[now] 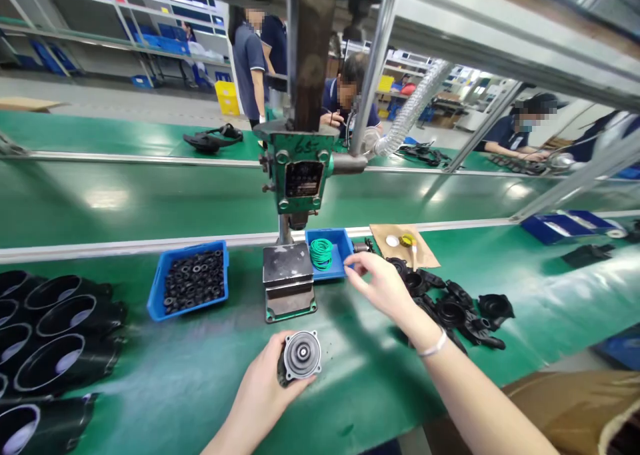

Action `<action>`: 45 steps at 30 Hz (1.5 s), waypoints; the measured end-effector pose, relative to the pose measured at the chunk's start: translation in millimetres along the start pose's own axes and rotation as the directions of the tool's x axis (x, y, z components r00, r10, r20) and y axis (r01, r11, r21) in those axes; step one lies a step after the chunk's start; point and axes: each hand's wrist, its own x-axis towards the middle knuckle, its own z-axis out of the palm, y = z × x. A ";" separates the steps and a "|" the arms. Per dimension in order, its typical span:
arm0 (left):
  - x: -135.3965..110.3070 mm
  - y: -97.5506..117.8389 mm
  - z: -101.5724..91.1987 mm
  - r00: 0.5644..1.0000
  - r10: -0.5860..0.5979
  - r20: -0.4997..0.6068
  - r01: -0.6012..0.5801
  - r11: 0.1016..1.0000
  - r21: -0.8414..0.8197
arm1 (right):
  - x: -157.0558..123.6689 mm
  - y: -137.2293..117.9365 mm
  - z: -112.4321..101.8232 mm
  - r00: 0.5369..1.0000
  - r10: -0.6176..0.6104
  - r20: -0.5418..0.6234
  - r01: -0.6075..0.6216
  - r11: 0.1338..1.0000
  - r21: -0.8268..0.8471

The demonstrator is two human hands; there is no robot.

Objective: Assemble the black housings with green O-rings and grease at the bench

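In my left hand (267,382) is a round motor-like part (303,354) with a grey flange and small screw lugs, its face turned up; the fingers wrap round its side. My right hand (383,285) is at the right edge of a blue tray (341,245), its thumb and forefinger a little apart with nothing visible between them. A bundle of green rubber rings (321,254) lies in that tray, to the left of the fingertips. Straight ahead is a green press (300,175) above a dark metal block (288,265).
Left of the press, a blue bin (155,295) holds many small black rings. Large black cylindrical housings (60,335) stand at far left. Black plastic parts (453,312) are heaped on the right, near cardboard (425,254) with a brush (414,255). Co-workers sit across the bench.
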 end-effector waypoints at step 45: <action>0.7 2.9 -45.3 0.707 0.707 0.012 -0.654 0.648 0.390 | -68.8 -37.9 34.8 0.867 -0.362 0.342 0.276 0.921 0.275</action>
